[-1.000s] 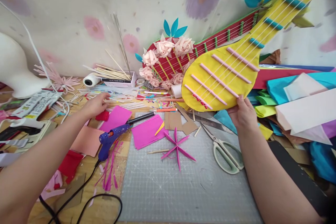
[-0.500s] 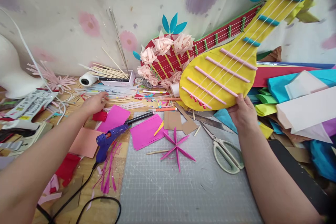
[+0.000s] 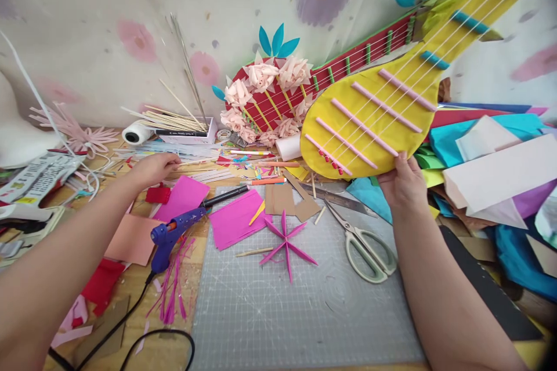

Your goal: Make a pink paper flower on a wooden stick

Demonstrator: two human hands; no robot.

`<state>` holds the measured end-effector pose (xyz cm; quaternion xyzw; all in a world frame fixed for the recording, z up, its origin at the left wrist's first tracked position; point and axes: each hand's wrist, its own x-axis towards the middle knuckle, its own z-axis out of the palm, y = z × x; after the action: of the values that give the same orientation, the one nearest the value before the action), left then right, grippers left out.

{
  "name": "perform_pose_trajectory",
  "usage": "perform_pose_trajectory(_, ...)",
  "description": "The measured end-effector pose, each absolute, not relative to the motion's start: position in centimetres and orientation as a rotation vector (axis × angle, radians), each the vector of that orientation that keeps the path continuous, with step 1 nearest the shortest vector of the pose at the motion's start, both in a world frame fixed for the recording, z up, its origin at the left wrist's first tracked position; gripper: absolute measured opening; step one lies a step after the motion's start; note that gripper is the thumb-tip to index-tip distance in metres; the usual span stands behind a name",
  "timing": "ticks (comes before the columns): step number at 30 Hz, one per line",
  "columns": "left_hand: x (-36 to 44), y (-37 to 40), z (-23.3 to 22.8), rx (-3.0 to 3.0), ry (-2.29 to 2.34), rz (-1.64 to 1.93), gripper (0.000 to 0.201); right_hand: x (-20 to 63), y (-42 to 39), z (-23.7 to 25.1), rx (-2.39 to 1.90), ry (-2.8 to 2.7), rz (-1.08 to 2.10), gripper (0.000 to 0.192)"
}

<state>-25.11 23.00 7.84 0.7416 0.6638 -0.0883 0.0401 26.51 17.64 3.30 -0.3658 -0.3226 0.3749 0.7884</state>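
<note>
Above right hand point(image 3: 402, 184), gripped yellow guitar point(image 3: 369, 127); left hand point(image 3: 152, 168) loosely curled over sticks point(image 3: 195, 157)

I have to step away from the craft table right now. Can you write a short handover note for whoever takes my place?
Right hand: grips the lower edge of the yellow paper guitar, holding it tilted up above the table.
Left hand: reaching over the paper strips at the back left, holding nothing that shows.
On the cutting mat: pink paper star, scissors. Glue gun lies left of the mat.
Done: guitar already has strings and pink bars.
Left: cannot tell from here.
</note>
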Motion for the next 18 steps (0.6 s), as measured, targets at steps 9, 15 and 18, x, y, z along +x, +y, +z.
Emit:
perform_pose_trajectory(9,-22.6,22.3,8.8,2.408,1.763,-0.399,0.034,26.2,17.6,3.8,-0.715,-0.608,0.782,0.015)
perform_pose_trajectory(15,-10.3,21.9,11.5,2.575,1.527,-0.339,0.038,26.0,17.6,3.8,-0.709,-0.606,0.786,0.012)
perform_pose_trajectory(18,-3.4,21.3,10.1,2.574,1.341,-0.443,0.033,26.2,17.5,3.9,-0.708,-0.619,0.768,0.014)
